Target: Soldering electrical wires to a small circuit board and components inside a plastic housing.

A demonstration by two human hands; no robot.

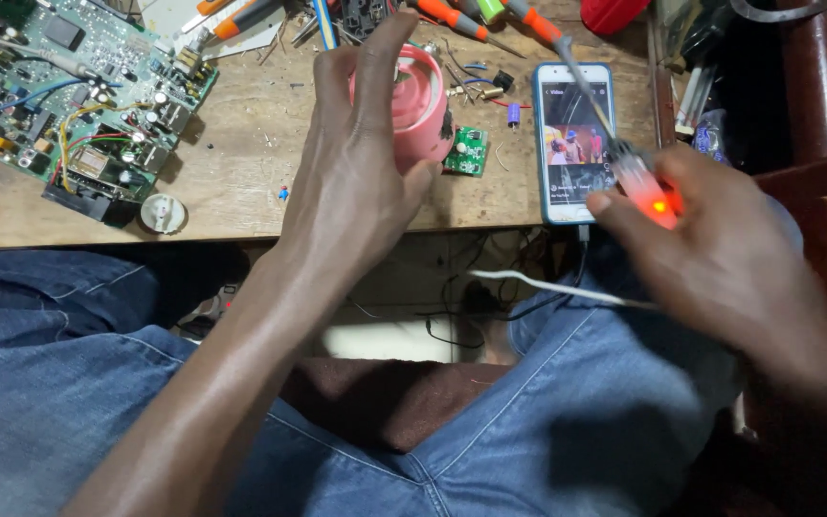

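Surface: worn wooden table (241, 163), its near edge running across the view; beneath it, the person's denim-clad legs and a white cable (547, 285). A dark wooden chair part sits at 3 o'clock.

On the table: large green circuit board (69, 96) at 10 o'clock, a round white part (162, 213) just below its corner; small green board (468, 151) near centre, just beside the pink cup; phone (574, 142) at 2 o'clock, screen lit, lying flat with its long axis from 12 to 6 o'clock. Orange-handled screwdrivers (452, 17) and loose wires are scattered along the far edge at 12 o'clock.

Pink cup (418, 105): a squat cylinder, standing on the table at 12 o'clock from centre, opening upward, tilt unclear.

Tester (614, 144): a screwdriver-type tool with clear handle and a red glow inside, long axis running from 5 o'clock at the handle up to 11 o'clock at the tip, the shaft crossing over the phone.

Left hand (356, 163): partly open, fingers curved round the cup's left side, thumb on its near side, gripping it.

Right hand (720, 249): closed on the tester's handle, thumb and fingers pinching it.
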